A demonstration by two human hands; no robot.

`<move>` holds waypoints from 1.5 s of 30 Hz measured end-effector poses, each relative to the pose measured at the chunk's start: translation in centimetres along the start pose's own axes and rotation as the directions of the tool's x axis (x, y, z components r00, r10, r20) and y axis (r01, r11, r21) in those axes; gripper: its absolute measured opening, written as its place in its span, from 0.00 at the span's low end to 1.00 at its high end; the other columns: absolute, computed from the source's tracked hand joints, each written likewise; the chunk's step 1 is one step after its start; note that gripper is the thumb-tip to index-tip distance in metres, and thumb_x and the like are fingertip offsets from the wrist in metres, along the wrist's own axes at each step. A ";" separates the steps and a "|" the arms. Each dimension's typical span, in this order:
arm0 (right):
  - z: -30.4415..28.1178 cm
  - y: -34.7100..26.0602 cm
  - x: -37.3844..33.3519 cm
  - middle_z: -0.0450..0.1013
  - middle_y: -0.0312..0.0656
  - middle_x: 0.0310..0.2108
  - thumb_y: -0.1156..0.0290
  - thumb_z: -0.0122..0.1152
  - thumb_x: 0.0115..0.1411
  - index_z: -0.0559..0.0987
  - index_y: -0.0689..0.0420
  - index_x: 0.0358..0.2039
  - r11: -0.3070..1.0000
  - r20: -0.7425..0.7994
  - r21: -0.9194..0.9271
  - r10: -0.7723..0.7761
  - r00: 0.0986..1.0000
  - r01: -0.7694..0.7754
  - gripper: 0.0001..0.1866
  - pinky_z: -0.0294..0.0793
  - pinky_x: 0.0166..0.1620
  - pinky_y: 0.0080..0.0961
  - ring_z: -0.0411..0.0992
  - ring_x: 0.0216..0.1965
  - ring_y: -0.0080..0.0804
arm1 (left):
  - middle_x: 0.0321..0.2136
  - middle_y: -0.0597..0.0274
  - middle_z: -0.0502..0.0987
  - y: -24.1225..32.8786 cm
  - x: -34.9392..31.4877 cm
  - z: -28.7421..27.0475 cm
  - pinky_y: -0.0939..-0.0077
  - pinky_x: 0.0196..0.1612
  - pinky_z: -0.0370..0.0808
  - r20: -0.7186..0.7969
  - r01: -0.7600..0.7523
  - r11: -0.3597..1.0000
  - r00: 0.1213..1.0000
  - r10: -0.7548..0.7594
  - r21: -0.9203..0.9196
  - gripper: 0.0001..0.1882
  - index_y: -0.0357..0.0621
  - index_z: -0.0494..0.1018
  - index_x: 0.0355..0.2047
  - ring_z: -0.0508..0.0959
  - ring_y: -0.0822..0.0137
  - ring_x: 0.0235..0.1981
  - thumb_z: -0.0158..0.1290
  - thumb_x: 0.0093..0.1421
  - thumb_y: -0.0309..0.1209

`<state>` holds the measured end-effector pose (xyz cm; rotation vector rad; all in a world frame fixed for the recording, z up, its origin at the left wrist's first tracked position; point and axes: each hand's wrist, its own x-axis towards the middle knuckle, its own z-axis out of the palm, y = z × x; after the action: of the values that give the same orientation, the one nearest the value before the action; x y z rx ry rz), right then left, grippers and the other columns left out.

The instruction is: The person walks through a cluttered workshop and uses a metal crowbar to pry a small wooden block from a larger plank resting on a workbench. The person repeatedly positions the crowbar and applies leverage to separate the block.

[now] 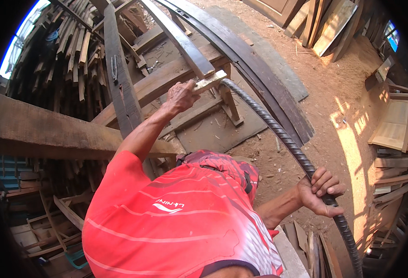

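My left hand (181, 96) is closed around one end of a short pale wooden block (210, 82). That block lies against the near end of a long, smooth, dark wooden beam (180, 39). A long dark bar with spiral ribs (278, 130) runs from beside the block's other end down to the lower right. Lower on this bar, my right hand (322, 194) has its fingers wrapped round it. The bar's far tip, next to the block, is partly hidden, so I cannot tell whether they touch.
Long dark boards (268, 102) extend past the bar on its right. A thick beam (51, 127) crosses the left, near a dark plank (120, 83) and a large stack of timber (69, 41). Wooden panels (394, 123) lie at right beside a sunlit dirt floor (347, 143).
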<state>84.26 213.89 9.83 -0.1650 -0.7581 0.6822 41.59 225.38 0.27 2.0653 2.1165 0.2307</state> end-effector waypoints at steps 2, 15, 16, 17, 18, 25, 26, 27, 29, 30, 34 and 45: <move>0.2 0.1 0.0 0.53 0.30 0.12 0.31 0.47 0.65 0.65 0.52 0.25 1.000 -0.008 0.016 -0.001 1.000 0.001 0.34 0.51 0.19 0.19 0.50 0.12 0.18 | 0.35 0.44 0.81 0.1 0.1 -0.1 0.48 0.45 0.75 0.012 0.005 1.000 1.000 -0.005 -0.007 0.22 0.43 0.71 0.43 0.79 0.42 0.43 0.65 0.57 0.44; -2.1 -0.2 -1.4 0.51 0.28 0.12 0.35 0.49 0.66 0.63 0.51 0.23 0.996 -0.238 -0.084 0.006 0.971 -0.026 0.31 0.50 0.20 0.17 0.49 0.12 0.16 | 0.33 0.41 0.81 -0.1 0.6 -0.2 0.47 0.43 0.76 0.098 0.055 0.998 0.994 -0.053 -0.016 0.22 0.41 0.72 0.41 0.81 0.41 0.40 0.64 0.58 0.44; -2.3 -0.3 -1.5 0.51 0.28 0.12 0.35 0.49 0.66 0.63 0.51 0.23 0.998 -0.239 -0.065 0.008 0.971 -0.024 0.31 0.49 0.20 0.17 0.49 0.12 0.16 | 0.34 0.40 0.82 0.1 0.6 -0.5 0.47 0.43 0.76 0.107 0.071 0.997 0.992 -0.069 -0.013 0.21 0.41 0.72 0.41 0.82 0.41 0.40 0.64 0.58 0.44; -2.5 -0.3 -1.6 0.51 0.28 0.12 0.35 0.49 0.66 0.63 0.51 0.23 0.999 -0.239 -0.047 0.010 0.971 -0.022 0.31 0.49 0.20 0.17 0.49 0.12 0.16 | 0.33 0.40 0.82 0.1 0.8 -0.5 0.47 0.43 0.76 0.114 0.071 0.997 0.991 -0.070 -0.006 0.21 0.40 0.72 0.41 0.82 0.40 0.40 0.64 0.58 0.44; -2.5 -0.3 -1.6 0.51 0.28 0.12 0.35 0.49 0.66 0.63 0.51 0.23 0.998 -0.240 -0.050 0.010 0.971 -0.022 0.31 0.49 0.20 0.17 0.49 0.12 0.16 | 0.33 0.40 0.82 0.1 0.8 -0.5 0.47 0.43 0.76 0.121 0.072 0.997 0.990 -0.071 0.000 0.21 0.40 0.72 0.41 0.82 0.40 0.40 0.64 0.58 0.44; -1.9 0.3 -1.3 0.52 0.29 0.11 0.34 0.49 0.66 0.63 0.51 0.22 0.998 -0.201 -0.037 0.051 0.978 -0.060 0.32 0.49 0.18 0.18 0.49 0.11 0.18 | 0.33 0.39 0.81 -0.5 0.8 0.1 0.46 0.42 0.75 0.109 0.064 0.998 0.992 -0.063 -0.008 0.23 0.42 0.72 0.40 0.80 0.38 0.39 0.64 0.57 0.46; -1.7 0.3 -1.2 0.52 0.29 0.11 0.34 0.49 0.66 0.63 0.51 0.22 0.997 -0.203 -0.039 0.052 0.978 -0.061 0.32 0.49 0.18 0.18 0.49 0.11 0.18 | 0.33 0.39 0.81 -0.6 0.8 0.1 0.46 0.42 0.76 0.112 0.063 0.998 0.992 -0.062 0.002 0.23 0.41 0.72 0.40 0.81 0.38 0.39 0.64 0.57 0.46; -1.6 0.3 -1.1 0.53 0.29 0.11 0.34 0.49 0.66 0.63 0.51 0.22 0.997 -0.205 -0.043 0.051 0.978 -0.061 0.32 0.49 0.18 0.18 0.49 0.11 0.18 | 0.32 0.39 0.81 -0.3 1.0 -0.1 0.46 0.42 0.76 0.115 0.059 0.998 0.992 -0.059 0.009 0.23 0.40 0.72 0.41 0.81 0.39 0.39 0.64 0.58 0.46; -1.5 0.2 -1.1 0.53 0.30 0.11 0.34 0.50 0.66 0.63 0.52 0.23 0.996 -0.131 -0.024 0.079 0.988 -0.083 0.32 0.50 0.18 0.18 0.50 0.11 0.18 | 0.32 0.39 0.81 -0.1 1.1 -0.1 0.46 0.42 0.76 0.132 0.064 0.998 0.989 -0.064 0.004 0.23 0.40 0.73 0.42 0.81 0.39 0.39 0.64 0.58 0.45; -1.5 0.2 -1.2 0.53 0.30 0.11 0.34 0.50 0.65 0.63 0.52 0.23 0.996 -0.097 -0.010 0.092 0.991 -0.093 0.32 0.50 0.18 0.18 0.50 0.11 0.18 | 0.32 0.39 0.81 -0.1 1.1 -0.1 0.46 0.42 0.76 0.142 0.074 0.997 0.987 -0.073 -0.003 0.23 0.40 0.73 0.42 0.81 0.39 0.39 0.64 0.58 0.45; -1.3 0.3 -1.0 0.54 0.30 0.11 0.33 0.50 0.65 0.64 0.52 0.23 0.996 -0.081 -0.004 0.088 0.993 -0.089 0.33 0.52 0.19 0.19 0.51 0.11 0.19 | 0.33 0.39 0.81 0.3 0.9 -0.2 0.47 0.42 0.76 0.148 0.105 0.994 0.983 -0.104 0.000 0.23 0.40 0.72 0.42 0.81 0.39 0.40 0.63 0.58 0.46; -6.3 -0.8 -5.4 0.58 0.34 0.17 0.41 0.50 0.64 0.68 0.54 0.26 0.954 -0.155 -0.143 0.241 0.958 -0.263 0.27 0.62 0.39 0.35 0.61 0.23 0.27 | 0.34 0.42 0.80 -1.1 1.4 0.6 0.52 0.41 0.72 0.169 0.039 0.994 0.985 -0.022 -0.097 0.24 0.40 0.72 0.42 0.80 0.43 0.39 0.63 0.58 0.47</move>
<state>86.18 210.50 2.44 -0.4591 -0.6666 0.8427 40.58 226.71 -0.55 1.9221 1.9939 0.1499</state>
